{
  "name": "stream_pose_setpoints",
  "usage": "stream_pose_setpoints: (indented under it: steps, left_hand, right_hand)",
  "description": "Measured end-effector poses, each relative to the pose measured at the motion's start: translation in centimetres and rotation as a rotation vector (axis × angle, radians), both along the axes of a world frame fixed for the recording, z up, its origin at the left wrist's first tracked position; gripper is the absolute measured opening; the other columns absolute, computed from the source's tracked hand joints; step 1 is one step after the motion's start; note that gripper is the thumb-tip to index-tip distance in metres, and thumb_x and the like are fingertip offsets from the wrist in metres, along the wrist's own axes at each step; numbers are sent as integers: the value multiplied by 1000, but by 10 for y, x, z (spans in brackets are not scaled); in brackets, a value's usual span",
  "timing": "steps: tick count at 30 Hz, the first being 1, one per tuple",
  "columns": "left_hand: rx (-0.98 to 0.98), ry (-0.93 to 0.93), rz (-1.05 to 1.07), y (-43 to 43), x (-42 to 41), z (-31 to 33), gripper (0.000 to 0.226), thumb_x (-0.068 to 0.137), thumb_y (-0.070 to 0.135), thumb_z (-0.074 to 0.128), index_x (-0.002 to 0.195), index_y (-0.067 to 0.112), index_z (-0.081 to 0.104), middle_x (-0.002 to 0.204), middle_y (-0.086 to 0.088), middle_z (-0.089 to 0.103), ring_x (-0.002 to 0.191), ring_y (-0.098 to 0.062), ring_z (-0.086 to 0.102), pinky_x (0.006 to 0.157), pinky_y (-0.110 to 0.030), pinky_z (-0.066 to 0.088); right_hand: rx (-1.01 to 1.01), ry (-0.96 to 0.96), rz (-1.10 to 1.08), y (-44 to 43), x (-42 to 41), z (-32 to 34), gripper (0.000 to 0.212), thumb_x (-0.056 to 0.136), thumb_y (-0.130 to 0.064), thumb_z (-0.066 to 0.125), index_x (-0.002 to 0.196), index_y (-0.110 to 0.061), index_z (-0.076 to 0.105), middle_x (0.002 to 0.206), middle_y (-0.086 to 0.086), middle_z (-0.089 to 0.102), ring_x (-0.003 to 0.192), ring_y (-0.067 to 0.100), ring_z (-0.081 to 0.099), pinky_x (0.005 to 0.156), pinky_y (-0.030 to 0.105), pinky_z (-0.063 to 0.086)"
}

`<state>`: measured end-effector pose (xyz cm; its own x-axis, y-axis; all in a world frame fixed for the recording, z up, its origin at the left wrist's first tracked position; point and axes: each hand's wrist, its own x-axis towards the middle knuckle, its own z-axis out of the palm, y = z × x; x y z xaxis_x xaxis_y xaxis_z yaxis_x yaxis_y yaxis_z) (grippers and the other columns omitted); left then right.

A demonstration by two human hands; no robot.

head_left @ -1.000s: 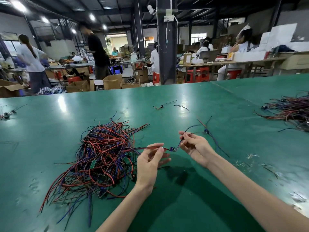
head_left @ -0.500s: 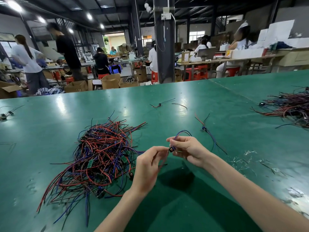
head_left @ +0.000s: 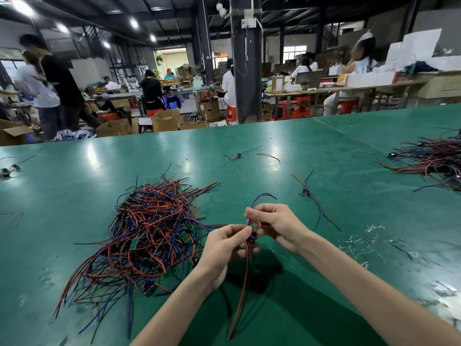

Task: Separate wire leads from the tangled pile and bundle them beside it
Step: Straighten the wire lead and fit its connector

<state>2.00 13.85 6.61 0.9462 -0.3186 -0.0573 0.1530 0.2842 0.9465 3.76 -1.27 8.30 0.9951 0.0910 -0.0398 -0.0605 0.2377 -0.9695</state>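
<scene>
Left grip (head_left: 224, 248), right grip (head_left: 277, 226), centre frame: both pinch one wire lead (head_left: 240, 303). Thin red and black strands trail toward bottom edge, blue loop rises above right grip. Tangled pile (head_left: 149, 233), red, blue, black, just left of left grip. Counter (head_left: 62, 196) smooth, glossy green; open stretches lower left and past hands. Loose lead (head_left: 306, 192) right of centre. Second pile (head_left: 434, 161) at right edge.

Tangled pile (head_left: 149, 233): red, blue, black wires heaped; wire lead (head_left: 242, 288) just right, raised, red tail hanging.
</scene>
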Motion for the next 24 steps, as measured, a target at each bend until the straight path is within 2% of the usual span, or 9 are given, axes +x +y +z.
stream_pose_setpoints:
  steps: [4, 7, 10, 14, 19, 24]
  left_hand:
    - [-105, 116, -100, 0, -2, 4, 13, 85, 4, 58, 92, -5, 63, 78, -13, 70, 63, -18, 66, 60, -29, 58]
    - [-94, 159, -69, 0, -1, 4, 13, 88, 6, 58, 95, -3, 63, 85, -17, 69, 64, -23, 67, 63, -35, 59]
    - [-67, 163, -16, -1, 1, 3, 16, 86, 8, 62, 94, -4, 65, 82, -17, 68, 61, -22, 67, 60, -33, 58]
    - [-59, 157, 19, 0, 3, 1, 5, 82, 3, 64, 81, -1, 66, 69, -10, 70, 56, -14, 65, 54, -25, 55]
    - [-51, 138, 15, 2, 4, -1, 8, 79, 2, 66, 86, -2, 70, 73, -11, 71, 54, -13, 63, 59, -28, 57]
    - [-47, 133, 4, 1, 4, -1, 7, 76, 10, 69, 74, 6, 74, 74, -9, 72, 54, -11, 64, 57, -26, 56]
  right_hand:
    - [82, 78, 39, 0, 0, 0, 14, 79, -6, 69, 69, -2, 61, 53, 3, 58, 43, 8, 49, 42, 17, 43]
    - [62, 69, 34, 3, -1, -1, 14, 71, -8, 74, 63, -5, 63, 52, 3, 58, 42, 9, 50, 41, 18, 44]
    - [18, 53, 26, 5, -2, -2, 13, 63, -14, 78, 57, -12, 67, 53, 1, 59, 44, 8, 48, 42, 17, 41]
    - [13, 41, 24, 7, -1, -3, 14, 59, -17, 80, 55, -13, 67, 54, 2, 59, 47, 9, 46, 47, 18, 40]
    - [9, 64, 2, 9, -1, -6, 17, 57, -17, 81, 59, -12, 64, 59, 7, 49, 46, 8, 45, 46, 15, 41]
    - [-21, 72, 25, 10, -2, -4, 16, 62, -17, 80, 58, -13, 65, 56, 2, 51, 48, 7, 44, 47, 16, 40]
